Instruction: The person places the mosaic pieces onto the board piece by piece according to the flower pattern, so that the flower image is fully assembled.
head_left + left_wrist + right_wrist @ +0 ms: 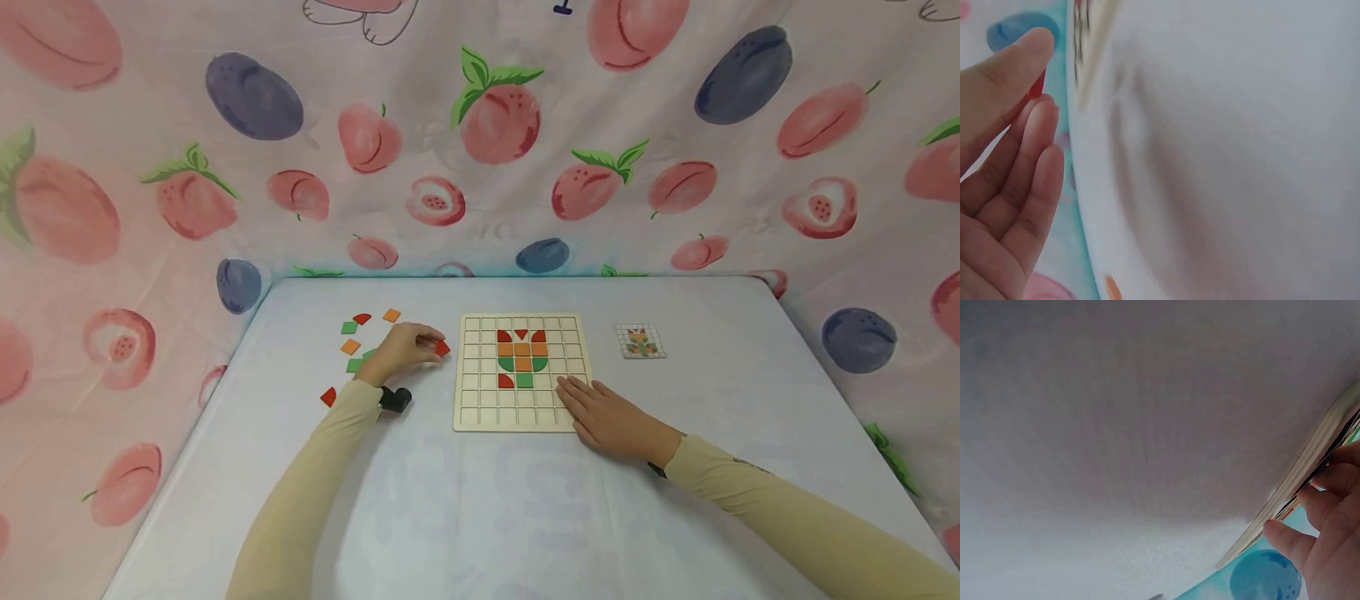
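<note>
I see my left hand (pixel 403 348) pinching 1 red tile (pixel 443 348) just left of the wooden grid board (pixel 480 417); my right hand (pixel 611 418) rests flat, fingers straight, on its lower right corner

Pale table (pixel 675 500): grid board (pixel 480 412) under right hand (pixel 611 419); loose tiles (pixel 350 346) beside left hand (pixel 405 348); pattern card (pixel 640 341) beyond board.

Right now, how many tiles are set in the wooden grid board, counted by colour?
Red tiles: 4
Orange tiles: 4
Green tiles: 3
Total: 11 on the board
</note>
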`<state>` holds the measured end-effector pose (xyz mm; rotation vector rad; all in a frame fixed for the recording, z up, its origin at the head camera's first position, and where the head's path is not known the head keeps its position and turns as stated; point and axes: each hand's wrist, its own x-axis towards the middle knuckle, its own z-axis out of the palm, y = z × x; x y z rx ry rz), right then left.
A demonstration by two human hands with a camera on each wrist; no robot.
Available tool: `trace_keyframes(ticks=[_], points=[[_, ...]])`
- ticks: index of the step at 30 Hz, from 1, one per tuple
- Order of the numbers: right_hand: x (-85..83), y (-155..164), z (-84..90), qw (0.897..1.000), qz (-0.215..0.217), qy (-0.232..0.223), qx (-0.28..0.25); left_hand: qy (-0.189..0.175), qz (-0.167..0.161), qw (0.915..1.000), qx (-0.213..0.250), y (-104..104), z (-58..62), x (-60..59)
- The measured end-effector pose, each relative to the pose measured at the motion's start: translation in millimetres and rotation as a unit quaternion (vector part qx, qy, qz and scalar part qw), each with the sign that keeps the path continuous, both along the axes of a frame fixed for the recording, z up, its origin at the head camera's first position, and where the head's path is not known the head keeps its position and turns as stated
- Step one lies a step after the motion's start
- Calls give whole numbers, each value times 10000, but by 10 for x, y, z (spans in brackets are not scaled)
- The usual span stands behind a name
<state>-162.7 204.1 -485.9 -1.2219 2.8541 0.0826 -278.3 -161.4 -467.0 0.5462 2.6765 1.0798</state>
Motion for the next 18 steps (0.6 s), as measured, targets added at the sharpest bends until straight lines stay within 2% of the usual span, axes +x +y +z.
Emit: trace_keyframes(ticks=[6, 12, 18], points=[[0, 3, -9, 10000, -2, -8, -11, -150, -72, 9998, 119, 271, 53, 67], [1, 9, -17, 10000, -18, -23, -12, 8, -443, 9989, 176, 558, 63, 136], [4, 4, 7, 10000, 12, 13, -55, -77, -800, 9967, 127, 817, 80, 206]])
